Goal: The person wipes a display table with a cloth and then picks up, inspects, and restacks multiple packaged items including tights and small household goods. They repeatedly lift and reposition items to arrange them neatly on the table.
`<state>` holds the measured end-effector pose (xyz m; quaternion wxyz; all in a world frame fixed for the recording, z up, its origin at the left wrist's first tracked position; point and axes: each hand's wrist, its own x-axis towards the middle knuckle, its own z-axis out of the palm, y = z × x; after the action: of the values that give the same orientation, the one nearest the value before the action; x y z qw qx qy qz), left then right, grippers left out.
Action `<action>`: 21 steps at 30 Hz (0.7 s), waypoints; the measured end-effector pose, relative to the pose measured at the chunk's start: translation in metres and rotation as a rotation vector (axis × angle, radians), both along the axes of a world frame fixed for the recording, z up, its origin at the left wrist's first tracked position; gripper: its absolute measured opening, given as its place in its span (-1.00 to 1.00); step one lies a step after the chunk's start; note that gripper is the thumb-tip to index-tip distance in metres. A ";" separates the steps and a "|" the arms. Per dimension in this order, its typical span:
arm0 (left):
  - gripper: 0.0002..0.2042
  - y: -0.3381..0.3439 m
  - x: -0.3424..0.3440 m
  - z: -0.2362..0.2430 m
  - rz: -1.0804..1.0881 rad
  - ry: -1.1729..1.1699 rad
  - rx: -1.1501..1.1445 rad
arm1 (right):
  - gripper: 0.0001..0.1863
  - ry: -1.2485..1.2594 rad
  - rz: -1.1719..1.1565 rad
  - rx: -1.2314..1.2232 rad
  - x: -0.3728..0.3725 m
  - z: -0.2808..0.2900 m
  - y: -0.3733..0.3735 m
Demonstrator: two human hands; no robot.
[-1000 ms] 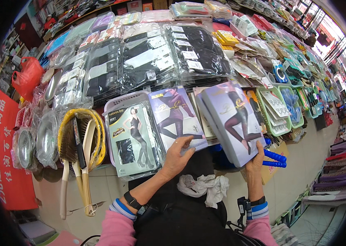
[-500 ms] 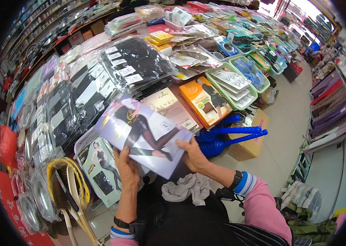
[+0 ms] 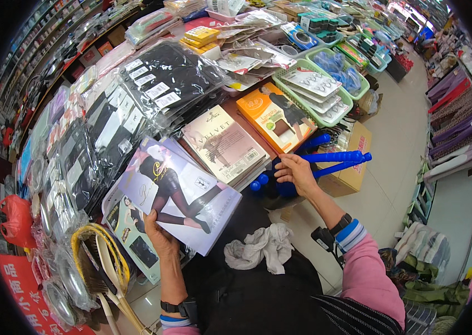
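Observation:
My left hand [image 3: 162, 239] grips a flat lilac tights packet [image 3: 183, 192] by its lower left edge, thumb on top. The packet is tilted over the goods, its picture of legs in dark tights facing up, and another lilac edge shows behind it. My right hand [image 3: 296, 174] is off the packet, with loosely bent fingers and nothing visible in them. It hovers by the near corner of an orange hosiery box [image 3: 275, 118], beside blue plastic handles [image 3: 334, 158]. Between the two hands' areas lies a stack of cream hosiery packets [image 3: 225, 146].
Black garments in clear bags [image 3: 177, 72] cover the left of the display. A green basket [image 3: 334, 118] of carded goods sits beyond the orange box. A cardboard box [image 3: 353, 170] stands on the floor. Yellow-rimmed strainers [image 3: 82, 234] are at lower left. A pale cloth [image 3: 261, 248] lies on my lap.
My right hand has let go of the lilac packet and moved right, toward the orange box. The left hand has drawn the packet slightly left and down, uncovering the cream stack.

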<state>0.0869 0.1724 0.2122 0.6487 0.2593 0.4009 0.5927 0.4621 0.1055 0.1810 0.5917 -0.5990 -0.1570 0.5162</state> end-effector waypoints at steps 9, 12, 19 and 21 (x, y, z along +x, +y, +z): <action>-0.55 -0.001 -0.001 0.000 0.019 0.131 -0.005 | -0.59 0.027 0.113 -0.043 -0.019 -0.011 0.037; -0.52 -0.002 0.001 -0.001 0.002 0.109 -0.010 | -0.64 0.026 0.117 -0.047 -0.021 -0.012 0.045; -0.46 0.001 -0.004 -0.008 -0.010 0.115 -0.019 | -0.72 0.055 0.134 -0.054 -0.021 -0.017 0.051; -0.46 0.002 -0.005 -0.010 -0.018 0.106 0.001 | -0.71 0.059 0.114 -0.056 -0.022 -0.021 0.050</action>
<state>0.0820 0.1745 0.2025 0.6319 0.2941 0.4319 0.5724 0.4403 0.1560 0.1600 0.5487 -0.5901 -0.1586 0.5705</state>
